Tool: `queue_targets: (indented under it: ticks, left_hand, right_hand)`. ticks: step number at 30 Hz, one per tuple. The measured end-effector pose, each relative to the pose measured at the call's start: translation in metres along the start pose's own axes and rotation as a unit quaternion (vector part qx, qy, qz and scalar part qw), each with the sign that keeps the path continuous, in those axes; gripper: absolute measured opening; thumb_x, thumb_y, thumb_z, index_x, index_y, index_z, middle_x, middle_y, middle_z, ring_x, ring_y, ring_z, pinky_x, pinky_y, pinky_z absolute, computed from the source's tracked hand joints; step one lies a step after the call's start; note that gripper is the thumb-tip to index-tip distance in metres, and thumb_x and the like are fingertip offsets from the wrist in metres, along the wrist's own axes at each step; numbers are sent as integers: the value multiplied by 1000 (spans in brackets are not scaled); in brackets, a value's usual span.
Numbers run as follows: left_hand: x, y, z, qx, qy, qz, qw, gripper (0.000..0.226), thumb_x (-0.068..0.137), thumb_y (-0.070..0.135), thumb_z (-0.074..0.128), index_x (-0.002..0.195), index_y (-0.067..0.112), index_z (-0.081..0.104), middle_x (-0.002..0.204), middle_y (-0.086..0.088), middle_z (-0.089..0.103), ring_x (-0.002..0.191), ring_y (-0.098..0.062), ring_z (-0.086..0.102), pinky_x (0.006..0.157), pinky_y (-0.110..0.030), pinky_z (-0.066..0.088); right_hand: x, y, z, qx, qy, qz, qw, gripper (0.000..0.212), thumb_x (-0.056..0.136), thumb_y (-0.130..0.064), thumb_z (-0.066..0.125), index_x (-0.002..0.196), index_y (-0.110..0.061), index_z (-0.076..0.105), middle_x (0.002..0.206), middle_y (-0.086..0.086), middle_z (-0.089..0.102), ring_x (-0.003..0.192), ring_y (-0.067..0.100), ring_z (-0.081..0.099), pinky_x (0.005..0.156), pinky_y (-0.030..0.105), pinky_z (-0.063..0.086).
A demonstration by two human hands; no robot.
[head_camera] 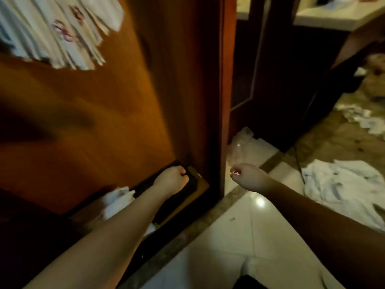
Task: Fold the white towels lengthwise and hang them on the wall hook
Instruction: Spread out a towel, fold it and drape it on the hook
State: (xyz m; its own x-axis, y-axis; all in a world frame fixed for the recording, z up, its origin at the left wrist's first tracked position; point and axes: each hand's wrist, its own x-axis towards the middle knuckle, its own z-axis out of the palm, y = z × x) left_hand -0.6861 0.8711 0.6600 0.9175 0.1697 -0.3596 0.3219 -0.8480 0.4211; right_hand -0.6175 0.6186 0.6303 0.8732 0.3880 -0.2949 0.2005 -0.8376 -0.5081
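White towels (341, 184) lie crumpled on the tiled floor at the right. My left hand (173, 179) is stretched out low in front of a wooden door, fingers curled into a fist with nothing seen in it. My right hand (248, 176) reaches forward over the floor, left of the towels, its fingers also curled and holding nothing. More white cloth (118, 199) shows beside my left forearm. No wall hook is in view. The picture is blurred by motion.
A brown wooden door (93, 122) fills the left, with white papers (60, 28) at the top. Its frame (223, 101) stands between my hands. A clear plastic bag (241, 147) lies behind it. Scraps of paper (358, 117) litter the brown floor at far right.
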Motion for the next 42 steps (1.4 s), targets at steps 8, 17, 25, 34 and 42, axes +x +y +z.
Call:
queue_targets:
  ticks: [8,17,25,34,42]
  left_hand:
    - [53,120,141,60,-143,50,987,32,97,37,53,122,21,63,117,1,63,105,-19,61,89,-35,51]
    - [130,285,266,132,-215,80,964,38,94,40,47,128,27,60,132,-6,62,114,-27,60,94,-32,49]
    - [188,396,354,185,-283,115,934,34,101,30,46,130,18,60,134,-7,61,117,-27,58,90,-28,43]
    - [322,510,458,219,-343,168,898,29,93,29,49,111,13,65,112,-9,62,98,-28,61,81,-30,48]
    - [483,596,573,249,-407,180,860,25,93,22,47,107,11,65,108,-9,64,92,-28,60,77,-31,48]
  right_hand:
    - [-54,185,27,26,-4,170,985,37,98,-33,53,133,-22,59,139,0,57,126,23,54,105,36,43]
    - [-82,377,-2,77,-55,311,946,40,96,-35,49,134,-26,58,140,-2,56,123,22,56,101,35,46]
    - [-89,506,-36,128,-85,418,895,41,93,-32,48,132,-24,58,139,3,57,122,25,56,97,34,47]
    - [-33,645,-59,171,-59,503,845,42,93,-30,49,132,-19,58,134,7,59,118,25,57,96,34,47]
    - [68,770,-58,245,-67,575,778,36,94,-26,55,127,-12,62,128,13,62,113,28,59,87,29,45]
